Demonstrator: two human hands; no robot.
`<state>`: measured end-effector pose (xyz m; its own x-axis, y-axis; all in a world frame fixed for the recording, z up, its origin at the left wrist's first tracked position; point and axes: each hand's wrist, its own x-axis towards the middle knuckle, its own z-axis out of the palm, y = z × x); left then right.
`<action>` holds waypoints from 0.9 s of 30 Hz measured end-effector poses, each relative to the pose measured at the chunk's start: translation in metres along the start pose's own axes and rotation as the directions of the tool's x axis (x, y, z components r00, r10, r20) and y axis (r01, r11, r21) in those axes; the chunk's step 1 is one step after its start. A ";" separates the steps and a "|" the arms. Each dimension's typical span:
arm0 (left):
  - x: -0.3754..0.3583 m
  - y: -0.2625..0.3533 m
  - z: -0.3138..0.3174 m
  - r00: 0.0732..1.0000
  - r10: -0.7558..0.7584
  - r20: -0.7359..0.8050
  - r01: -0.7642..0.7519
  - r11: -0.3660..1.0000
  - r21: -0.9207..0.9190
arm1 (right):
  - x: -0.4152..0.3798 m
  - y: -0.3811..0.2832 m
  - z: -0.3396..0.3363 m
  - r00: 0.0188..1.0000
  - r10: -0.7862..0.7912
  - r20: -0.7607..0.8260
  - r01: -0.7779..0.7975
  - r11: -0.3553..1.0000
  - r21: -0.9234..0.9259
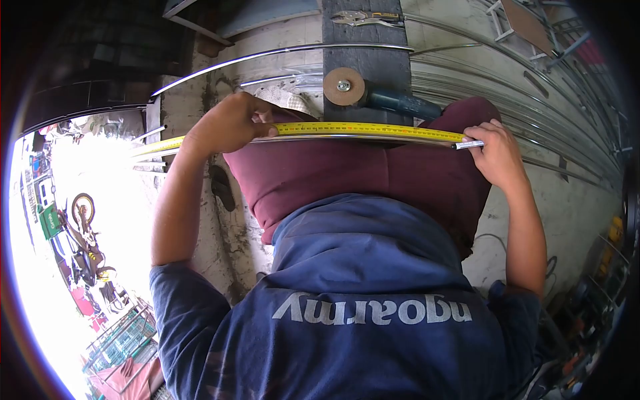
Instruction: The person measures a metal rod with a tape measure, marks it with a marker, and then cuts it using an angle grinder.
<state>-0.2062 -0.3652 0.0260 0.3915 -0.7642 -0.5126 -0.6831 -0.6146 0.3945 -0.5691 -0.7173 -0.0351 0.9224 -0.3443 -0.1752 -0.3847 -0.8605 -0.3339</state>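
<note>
A yellow tape measure (360, 128) is stretched across my lap, along a thin shiny metal tube (373, 139). My left hand (230, 123) is closed on the tape measure, thumb and fingers pinching it near the tube; the tape runs on past it to the left. At the right, my right hand (499, 152) is closed around a marker pen (469, 145), its fingers also at the tape's end and the tube. Just beyond my knees, an angle grinder (400, 101) with a brown disc lies on a dark plank (367, 60).
Locking pliers (365, 18) lie at the plank's far end. Several long metal tubes (480, 87) are spread on the floor to the right, and another tube (267, 55) crosses the plank. A sandal (222, 188) is on the floor at left. Motorcycles (83, 250) stand outside in bright light.
</note>
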 end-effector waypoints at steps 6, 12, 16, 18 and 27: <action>-0.022 -0.035 -0.013 0.991 -0.133 -0.027 0.131 0.989 -0.066 | 0.002 0.002 0.001 1.000 0.002 -0.003 -0.002 1.000 0.001; -0.021 -0.041 -0.006 0.984 -0.169 -0.050 0.166 0.983 -0.074 | -0.001 0.010 0.001 1.000 -0.013 -0.014 0.013 0.999 -0.035; -0.019 -0.047 0.000 0.983 -0.178 -0.054 0.169 0.976 -0.136 | -0.012 0.033 0.005 0.998 -0.006 -0.069 0.004 1.000 -0.026; -0.018 -0.050 0.002 0.977 -0.213 0.019 0.212 0.950 -0.230 | -0.018 0.041 0.009 0.995 -0.025 -0.100 0.021 0.999 -0.047; -0.021 -0.045 0.010 0.986 -0.124 -0.108 0.108 0.983 -0.146 | -0.046 0.030 0.003 0.993 -0.057 -0.101 0.043 0.990 -0.131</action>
<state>-0.1895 -0.3201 0.0116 0.5373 -0.6988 -0.4723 -0.5397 -0.7152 0.4441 -0.6237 -0.7261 -0.0401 0.9416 -0.3311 -0.0612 -0.3364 -0.9165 -0.2166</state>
